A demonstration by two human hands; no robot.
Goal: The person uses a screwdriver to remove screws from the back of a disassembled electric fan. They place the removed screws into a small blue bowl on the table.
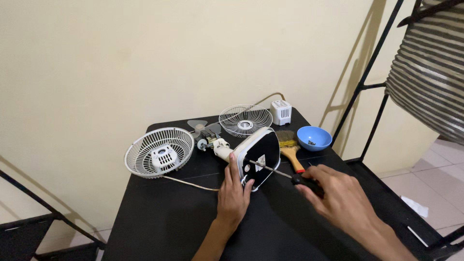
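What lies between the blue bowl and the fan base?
A paintbrush lies on the black table between the blue bowl and the fan base, seen in the head view.

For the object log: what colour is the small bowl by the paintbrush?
Light blue, seen clearly in the head view: the bowl sits beside the paintbrush.

A black surface [159,217] carries two wire fan guards [159,152] [245,120], a fan base [258,157], a paintbrush [290,147], a blue bowl [314,137] and a white adapter [281,112].
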